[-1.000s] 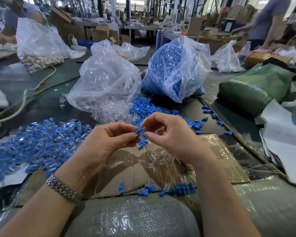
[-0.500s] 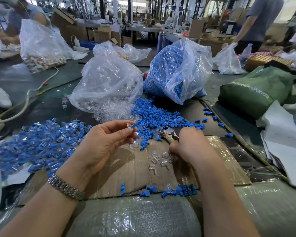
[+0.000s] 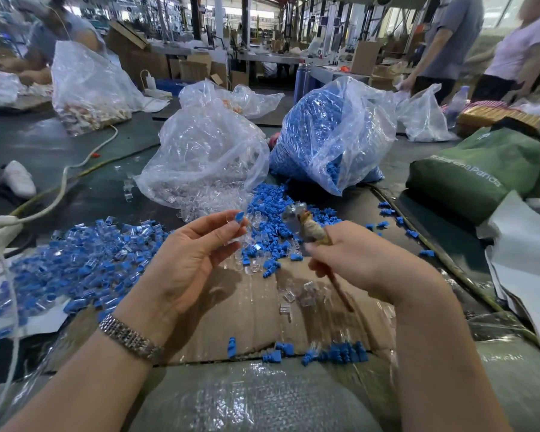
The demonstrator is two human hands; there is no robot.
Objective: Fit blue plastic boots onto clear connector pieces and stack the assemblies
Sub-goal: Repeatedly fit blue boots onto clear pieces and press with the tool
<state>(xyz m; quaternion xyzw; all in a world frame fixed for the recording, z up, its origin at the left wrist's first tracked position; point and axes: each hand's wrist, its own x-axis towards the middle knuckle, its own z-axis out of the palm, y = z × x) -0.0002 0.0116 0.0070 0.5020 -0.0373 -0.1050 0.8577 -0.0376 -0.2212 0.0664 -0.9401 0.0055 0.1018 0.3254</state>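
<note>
Bubble wrap covers the nearest edge of the counter, and just beyond it a short row of blue boots lies on a flattened sheet of cardboard. A few clear connector pieces are scattered on the cardboard between the two forearms. The left hand, with a metal watch band at its wrist, is raised palm-up and pinches one blue boot with a clear piece between thumb and fingertips. The right hand is curled round a tool with a tape-wrapped handle (its metal tip is blurred, so what kind it is cannot be told), which points toward the left hand's pinch. To the left lies a broad heap of fitted assemblies, blue and clear mixed. Past the hands, loose blue boots spill from a clear bag of blue boots on the right; beside it on the left, a clear bag of connector pieces slumps open. A green bag sits far right. Other people stand at the far benches.
</note>
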